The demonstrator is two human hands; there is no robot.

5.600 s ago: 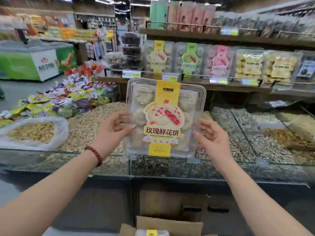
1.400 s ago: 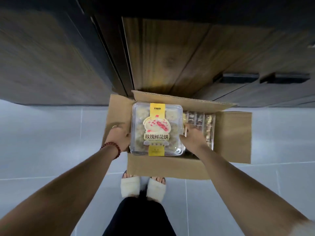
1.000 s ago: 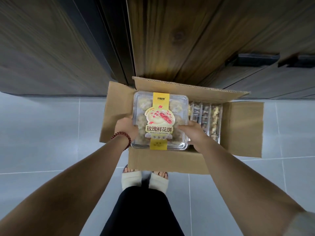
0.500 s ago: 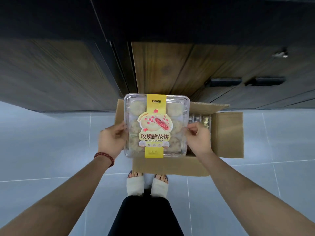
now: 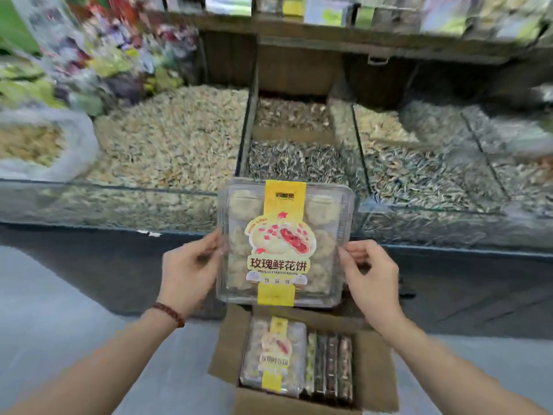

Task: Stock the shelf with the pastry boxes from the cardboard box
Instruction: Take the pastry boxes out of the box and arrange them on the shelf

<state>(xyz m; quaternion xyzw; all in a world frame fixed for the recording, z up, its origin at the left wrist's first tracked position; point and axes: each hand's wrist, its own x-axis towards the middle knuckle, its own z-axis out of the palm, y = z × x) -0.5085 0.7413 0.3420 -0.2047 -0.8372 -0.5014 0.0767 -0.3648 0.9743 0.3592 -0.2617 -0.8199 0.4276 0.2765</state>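
I hold a clear plastic pastry box (image 5: pixel 282 244) with a yellow label band upright in front of me. My left hand (image 5: pixel 191 268) grips its left edge and my right hand (image 5: pixel 369 274) grips its right edge. Below it, on the floor, stands the open cardboard box (image 5: pixel 375 369). Inside lies another yellow-labelled pastry box (image 5: pixel 273 357), with several more boxes (image 5: pixel 330 366) standing on edge to its right. The wooden shelf (image 5: pixel 344 37) runs blurred across the top of the view.
Glass-fronted bins of seeds and nuts (image 5: pixel 179 139) lie between me and the shelf. A plastic bag of snacks (image 5: pixel 39 142) sits at the left, wrapped sweets (image 5: pixel 98 55) behind it. Grey tiled floor (image 5: pixel 45 310) surrounds the cardboard box.
The pastry box has been lifted out of the cardboard box and raised to the height of the bins. My view has swung up from the floor toward the shelf.
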